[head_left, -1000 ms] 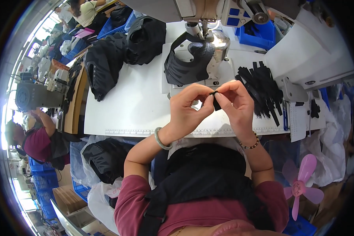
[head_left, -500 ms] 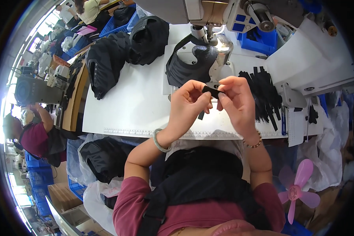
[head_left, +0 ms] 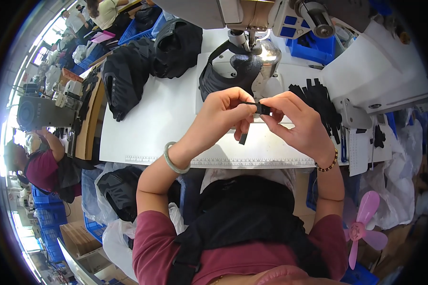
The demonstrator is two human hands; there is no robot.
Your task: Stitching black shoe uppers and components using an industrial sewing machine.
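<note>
Above the front of the white table, my left hand (head_left: 226,114) pinches a short black strap (head_left: 243,138), whose end dangles below the fingers. My right hand (head_left: 297,121) is closed on a small dark piece (head_left: 263,109) at the strap's other side; it looks like a buckle, but the fingers partly cover it. Just beyond my hands, a black fabric piece (head_left: 226,78) with a curved cutout lies under the head of the sewing machine (head_left: 245,40). To the right of my right hand lies a pile of black strips (head_left: 322,102).
Black sewn pieces (head_left: 126,78) are heaped at the table's left. A blue bin (head_left: 314,50) stands behind the machine. A ruler strip (head_left: 214,162) runs along the front edge. At lower right is a pink fan (head_left: 357,232). Another person (head_left: 43,164) sits far left.
My hands have drawn slightly apart and my forearms have spread outward. The strap has turned between the fingers; a small dark piece now shows at my right fingertips.
</note>
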